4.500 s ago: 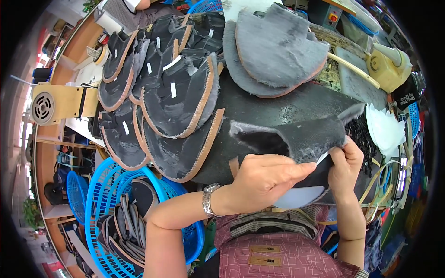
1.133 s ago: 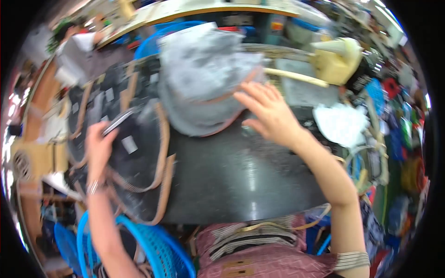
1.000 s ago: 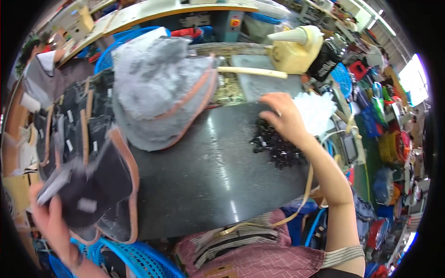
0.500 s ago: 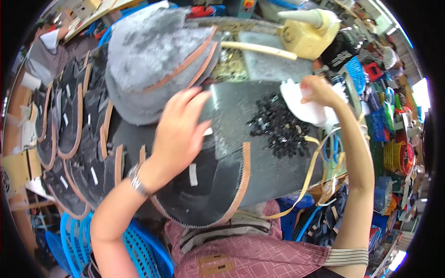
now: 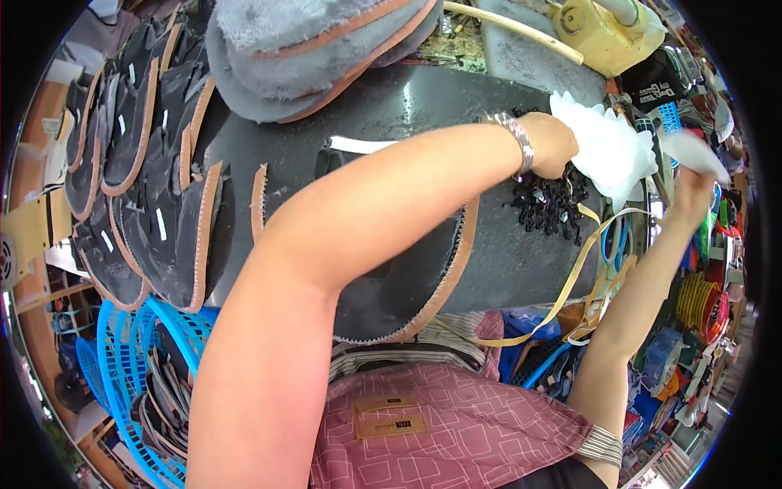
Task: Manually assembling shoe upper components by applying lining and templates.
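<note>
Stretched across the table, my left hand [image 5: 551, 145] is curled closed beside a fanned stack of thin white pieces [image 5: 611, 151] and over a pile of small black pieces [image 5: 547, 204]. Its fingertips are hidden, so what they hold cannot be made out. Out past the table's right end, my right hand [image 5: 694, 191] grips a white piece [image 5: 696, 155], blurred by motion. Beneath my left forearm lies a dark curved shoe upper [image 5: 407, 285] with a brown zigzag-stitched edge. A white strip [image 5: 358, 145] shows on the far side of that forearm.
Fuzzy grey pieces with brown edges [image 5: 301, 57] are stacked at the far left. More dark uppers [image 5: 163, 220] overlap along the left side. A yellow container [image 5: 603, 37] stands far right. Yellow tape [image 5: 570, 285] hangs over the near edge. Blue baskets [image 5: 122, 367] sit below.
My left hand has crossed rightward from the shoe upper to the white stack. My right hand has moved right, away from the stack, carrying a white piece. The view has shifted.
</note>
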{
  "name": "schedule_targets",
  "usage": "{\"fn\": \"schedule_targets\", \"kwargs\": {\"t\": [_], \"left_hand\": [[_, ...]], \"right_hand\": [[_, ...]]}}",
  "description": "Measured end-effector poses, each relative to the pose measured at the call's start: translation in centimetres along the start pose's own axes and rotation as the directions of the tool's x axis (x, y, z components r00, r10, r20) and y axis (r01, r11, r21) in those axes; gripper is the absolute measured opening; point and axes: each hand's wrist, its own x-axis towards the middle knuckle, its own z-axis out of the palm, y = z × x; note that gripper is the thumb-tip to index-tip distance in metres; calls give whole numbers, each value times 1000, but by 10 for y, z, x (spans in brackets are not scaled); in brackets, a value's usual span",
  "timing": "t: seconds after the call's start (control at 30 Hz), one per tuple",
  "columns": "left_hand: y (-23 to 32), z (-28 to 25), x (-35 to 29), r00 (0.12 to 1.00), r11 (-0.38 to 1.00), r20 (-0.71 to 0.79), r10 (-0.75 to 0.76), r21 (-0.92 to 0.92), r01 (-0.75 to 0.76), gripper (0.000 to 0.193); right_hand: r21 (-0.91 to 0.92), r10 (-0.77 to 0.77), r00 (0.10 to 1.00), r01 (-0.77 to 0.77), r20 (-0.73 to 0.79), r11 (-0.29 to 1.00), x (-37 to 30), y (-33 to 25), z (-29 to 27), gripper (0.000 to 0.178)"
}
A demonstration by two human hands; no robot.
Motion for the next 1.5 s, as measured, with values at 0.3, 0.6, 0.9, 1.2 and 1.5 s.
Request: {"fn": "schedule_targets", "kwargs": {"t": [0.3,0.6,0.9,1.2,1.5], "left_hand": [[19,-12,-193,989,971,-145,13,-236,-47,9],[43,21,-205,978,947,-66,197,272,-172,9],[97,23,-186,919,841,356,169,434,-322,18],[114,38,-292,983,646,-62,-170,-760,64,22],[57,3,-334,671,329,-112,-733,-922,206,66]], "right_hand": [[-769,508,841,-195,188,608,-182,-6,124,22],[-482,937,184,-818,297,314,-280,93,171,15],[-601,956,207,-744,209,293,-284,95,178,15],[-684,757,362,-331,544,650,-283,41,198,14],[-850,850,-63,41,523,526,-321,23,207,14]]}}
